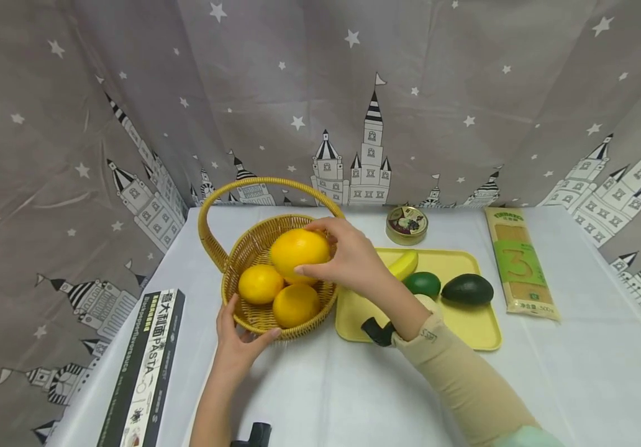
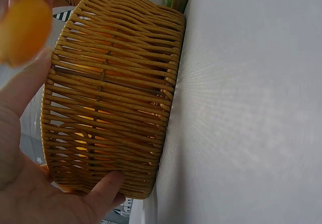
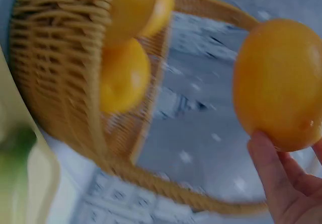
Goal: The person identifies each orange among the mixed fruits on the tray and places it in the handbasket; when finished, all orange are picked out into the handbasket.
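Note:
A yellow wicker basket with a tall arched handle stands left of centre in the head view. My right hand holds an orange between thumb and fingers, over the basket's opening. Beneath it lie more oranges; two show well, a left one and a front one, and the right wrist view shows a third partly behind. My left hand grips the basket's near left side, the thumb at the rim and fingers against the woven wall.
Right of the basket, a yellow tray bears a banana, a green fruit and an avocado. Behind it sits a round tin. A noodle packet lies far right, a black pasta box at left.

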Action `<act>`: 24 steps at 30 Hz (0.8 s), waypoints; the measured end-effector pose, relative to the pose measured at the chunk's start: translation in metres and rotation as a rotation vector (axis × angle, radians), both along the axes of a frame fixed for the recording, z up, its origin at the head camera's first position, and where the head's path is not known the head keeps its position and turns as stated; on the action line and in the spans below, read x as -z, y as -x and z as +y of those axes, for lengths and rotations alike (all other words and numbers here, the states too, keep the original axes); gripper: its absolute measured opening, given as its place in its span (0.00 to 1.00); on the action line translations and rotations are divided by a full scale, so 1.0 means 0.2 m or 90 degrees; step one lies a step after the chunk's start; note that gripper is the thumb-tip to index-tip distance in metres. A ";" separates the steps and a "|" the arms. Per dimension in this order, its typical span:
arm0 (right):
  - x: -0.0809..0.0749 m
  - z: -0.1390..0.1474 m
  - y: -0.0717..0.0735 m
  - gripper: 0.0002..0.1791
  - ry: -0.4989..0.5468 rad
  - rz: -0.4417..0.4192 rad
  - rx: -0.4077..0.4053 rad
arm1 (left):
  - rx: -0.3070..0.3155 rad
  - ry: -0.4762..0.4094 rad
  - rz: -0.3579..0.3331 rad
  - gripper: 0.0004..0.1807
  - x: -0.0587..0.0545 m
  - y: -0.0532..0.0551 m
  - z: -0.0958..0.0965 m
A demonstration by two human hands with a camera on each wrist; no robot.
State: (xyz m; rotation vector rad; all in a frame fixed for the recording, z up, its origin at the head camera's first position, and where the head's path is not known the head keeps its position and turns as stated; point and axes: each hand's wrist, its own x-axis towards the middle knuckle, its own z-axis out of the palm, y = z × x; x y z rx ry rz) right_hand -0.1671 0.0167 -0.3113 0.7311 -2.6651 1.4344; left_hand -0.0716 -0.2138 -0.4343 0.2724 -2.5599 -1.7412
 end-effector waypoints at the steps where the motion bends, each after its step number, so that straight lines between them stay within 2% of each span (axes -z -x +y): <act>1: 0.01 -0.04 0.02 0.36 -0.009 0.000 -0.006 | 0.000 -0.001 -0.001 0.60 0.00 0.00 0.00; 6: 0.05 -0.18 0.13 0.37 -0.059 0.010 -0.032 | 0.002 0.002 -0.008 0.61 0.00 -0.01 0.00; 11: 0.02 -0.27 0.19 0.39 -0.107 0.024 -0.030 | 0.009 0.003 -0.008 0.62 0.00 -0.01 0.01; 16: -0.02 -0.37 0.28 0.38 -0.103 -0.037 -0.008 | 0.008 0.000 -0.004 0.62 0.00 -0.01 -0.01; 19: 0.02 -0.42 0.33 0.38 -0.107 -0.073 0.014 | 0.004 0.000 -0.001 0.61 0.00 -0.01 -0.01; 24: 0.13 -0.47 0.39 0.36 -0.136 -0.098 0.064 | 0.004 -0.003 0.006 0.60 0.01 0.00 0.00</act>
